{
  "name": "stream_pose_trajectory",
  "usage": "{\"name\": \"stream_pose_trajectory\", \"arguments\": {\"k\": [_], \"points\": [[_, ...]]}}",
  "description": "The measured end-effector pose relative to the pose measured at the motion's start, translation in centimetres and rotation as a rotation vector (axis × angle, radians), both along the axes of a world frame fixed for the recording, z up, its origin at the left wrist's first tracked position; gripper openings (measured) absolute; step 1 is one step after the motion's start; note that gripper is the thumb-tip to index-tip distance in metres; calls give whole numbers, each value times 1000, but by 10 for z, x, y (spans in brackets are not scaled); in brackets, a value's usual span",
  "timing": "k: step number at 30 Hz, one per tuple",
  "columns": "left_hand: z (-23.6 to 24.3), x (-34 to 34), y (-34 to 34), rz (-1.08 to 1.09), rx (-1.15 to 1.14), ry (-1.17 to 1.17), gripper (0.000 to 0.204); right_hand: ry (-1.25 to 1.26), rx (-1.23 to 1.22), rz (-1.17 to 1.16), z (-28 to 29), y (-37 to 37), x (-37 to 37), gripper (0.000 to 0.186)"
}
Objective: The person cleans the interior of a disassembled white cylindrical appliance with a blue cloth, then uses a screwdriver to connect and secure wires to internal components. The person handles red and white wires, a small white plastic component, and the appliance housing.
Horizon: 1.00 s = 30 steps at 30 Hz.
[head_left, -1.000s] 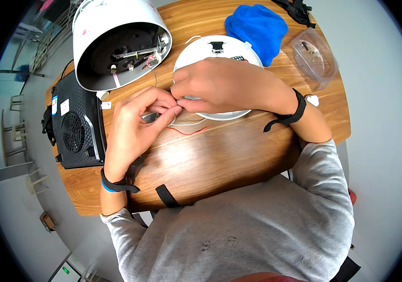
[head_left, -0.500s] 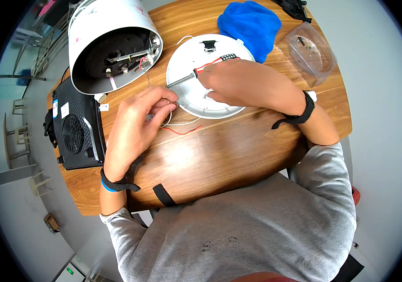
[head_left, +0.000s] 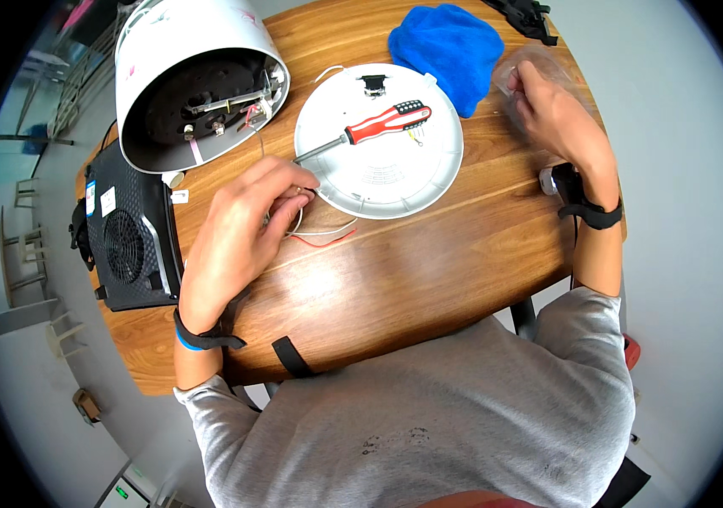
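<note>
My left hand (head_left: pixel 251 220) pinches a small part with wire ends (head_left: pixel 307 192) at the near-left rim of a round white cover (head_left: pixel 382 186); white and red wires (head_left: pixel 323 240) trail below my fingers. A red screwdriver (head_left: pixel 382 123) lies across the cover, its shaft pointing toward my left hand, beside a black fitting (head_left: pixel 374 85). At the right, my right hand (head_left: pixel 552 114) reaches into a clear plastic container (head_left: pixel 558 66) with its fingers bent together; what they hold, if anything, is hidden.
A white appliance housing (head_left: pixel 188 34) lies open at the back left, beside a black fan base (head_left: pixel 129 250). A blue cloth (head_left: pixel 446 51), black straps (head_left: pixel 530 17), a black strap piece (head_left: pixel 292 356) and a small white object (head_left: pixel 550 179) are on the wooden table (head_left: pixel 404 271).
My right hand has left the cover and moved right into the clear container, leaving the screwdriver exposed on the cover. My left hand still pinches the small part.
</note>
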<state>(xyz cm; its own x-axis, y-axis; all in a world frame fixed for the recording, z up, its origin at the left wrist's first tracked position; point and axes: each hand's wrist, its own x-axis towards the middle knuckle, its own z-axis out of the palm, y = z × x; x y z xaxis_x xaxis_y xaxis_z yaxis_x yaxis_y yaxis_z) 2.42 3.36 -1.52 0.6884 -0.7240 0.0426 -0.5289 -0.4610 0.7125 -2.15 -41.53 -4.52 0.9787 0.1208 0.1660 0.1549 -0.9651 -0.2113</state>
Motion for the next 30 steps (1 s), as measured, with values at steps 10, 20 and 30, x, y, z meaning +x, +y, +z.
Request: {"name": "stream_pose_trajectory", "arguments": {"k": [10, 20, 30], "points": [[0, 3, 6, -12, -3, -44, 26, 303, -179, -258, -16, -63, 23, 25], [0, 5, 9, -1, 8, -4, 25, 437, -163, -135, -27, -69, 52, 29], [0, 9, 13, 14, -16, -45, 24, 316, -72, -170, -11, -58, 47, 31]]}}
